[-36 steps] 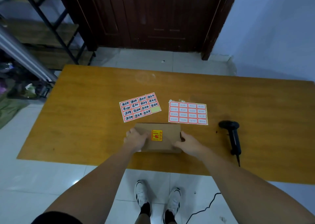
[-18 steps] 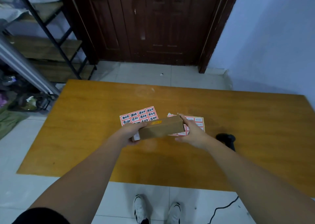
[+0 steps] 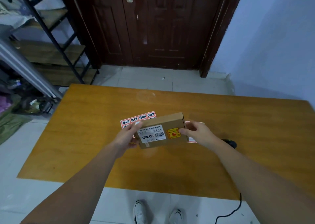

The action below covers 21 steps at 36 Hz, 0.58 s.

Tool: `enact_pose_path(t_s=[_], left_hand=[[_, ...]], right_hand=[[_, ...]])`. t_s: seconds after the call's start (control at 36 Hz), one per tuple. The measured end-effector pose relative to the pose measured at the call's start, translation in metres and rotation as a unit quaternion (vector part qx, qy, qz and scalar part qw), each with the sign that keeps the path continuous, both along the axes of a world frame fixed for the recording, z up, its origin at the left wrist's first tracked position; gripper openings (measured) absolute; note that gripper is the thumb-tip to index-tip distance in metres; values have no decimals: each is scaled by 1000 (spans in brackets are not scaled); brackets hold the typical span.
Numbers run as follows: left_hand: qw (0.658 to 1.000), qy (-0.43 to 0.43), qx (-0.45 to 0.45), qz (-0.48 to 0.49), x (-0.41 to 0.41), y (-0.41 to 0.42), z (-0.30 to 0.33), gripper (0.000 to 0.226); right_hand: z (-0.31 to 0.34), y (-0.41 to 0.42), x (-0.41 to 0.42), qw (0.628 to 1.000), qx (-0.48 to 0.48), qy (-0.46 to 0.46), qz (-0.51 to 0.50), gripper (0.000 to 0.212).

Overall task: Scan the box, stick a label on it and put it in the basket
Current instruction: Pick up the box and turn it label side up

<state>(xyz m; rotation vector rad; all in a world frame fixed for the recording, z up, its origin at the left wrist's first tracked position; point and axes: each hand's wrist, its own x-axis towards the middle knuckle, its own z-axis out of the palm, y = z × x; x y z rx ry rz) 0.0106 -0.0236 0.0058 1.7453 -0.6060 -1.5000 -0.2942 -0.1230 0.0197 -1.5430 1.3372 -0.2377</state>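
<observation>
I hold the box point(image 3: 162, 131) between both hands above the worktop point(image 3: 85, 138): left hand point(image 3: 125, 137) and right hand point(image 3: 197, 132) each closed on an end. Barcode face tilted up, likely for scanning; scanner point(image 3: 230, 142) just beyond right wrist.

An orange wooden table point(image 3: 95, 148) bears two sticker sheets point(image 3: 136, 119) and a black scanner point(image 3: 230, 143).

Box point(image 3: 162, 130) above table point(image 3: 238, 130), sheets point(image 3: 136, 119) behind.

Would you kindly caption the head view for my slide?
Both hands, left and right, hold the box above the table.
</observation>
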Motion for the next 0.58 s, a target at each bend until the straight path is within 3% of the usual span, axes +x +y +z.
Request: enact_pose_path(t_s=[0.08, 0.22, 0.36, 0.47, 0.58], left_hand=[[1000, -11, -22, -6, -3, 0, -2, 34], [999, -31, -31, 11, -14, -4, -4, 37], [998, -51, -33, 26, -28, -6, -7, 36], [998, -48, -12, 36, -42, -5, -16, 44], [994, -99, 19, 39, -57, 3, -32, 45]], right_hand=[[-3, 0, -3, 999, 28, -4, -27, 81], [-17, 0, -6, 992, 81, -34, -95, 54], [-23, 9, -10, 986, 148, -19, -80, 55], [-33, 23, -11, 987, 140, 1, -76, 43], [-52, 38, -13, 985, 139, 20, -98, 38]])
